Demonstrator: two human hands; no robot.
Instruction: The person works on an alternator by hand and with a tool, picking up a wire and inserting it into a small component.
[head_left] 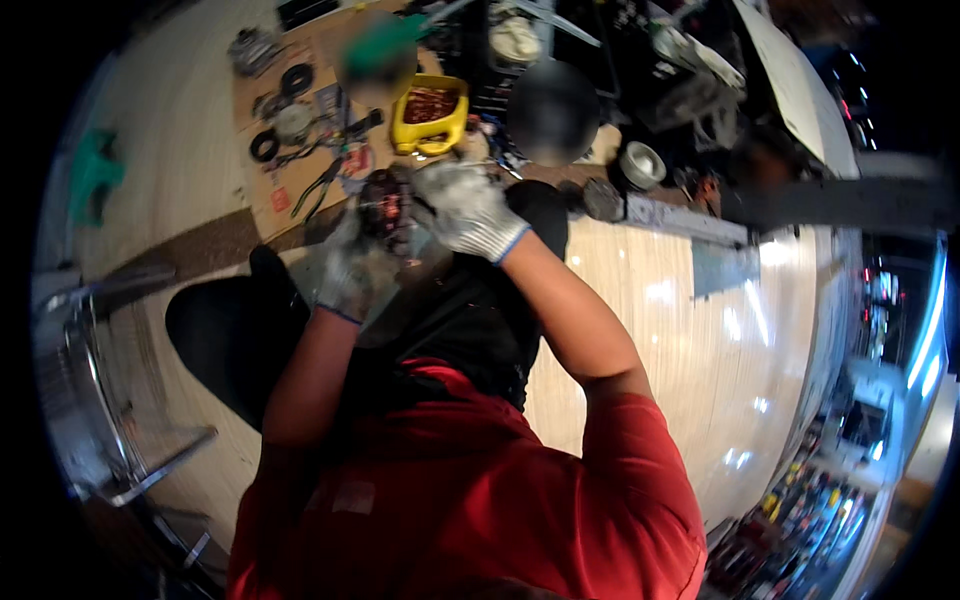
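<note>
Floor point(680, 380): pale and glossy, stretching beneath a tan cardboard sheet point(262, 185).
Cardboard sheet: black rings point(297, 80), pliers point(318, 190) and a round pale part point(292, 122) lie scattered.

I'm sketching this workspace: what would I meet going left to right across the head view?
Green object, lower black ring, gloved left hand, dark reddish part, gloved right hand, pale round cup.

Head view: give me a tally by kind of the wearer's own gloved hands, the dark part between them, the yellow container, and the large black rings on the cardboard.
Gloved hands: 2
Dark part: 1
Yellow container: 1
Large black rings: 2
Total: 6
</note>
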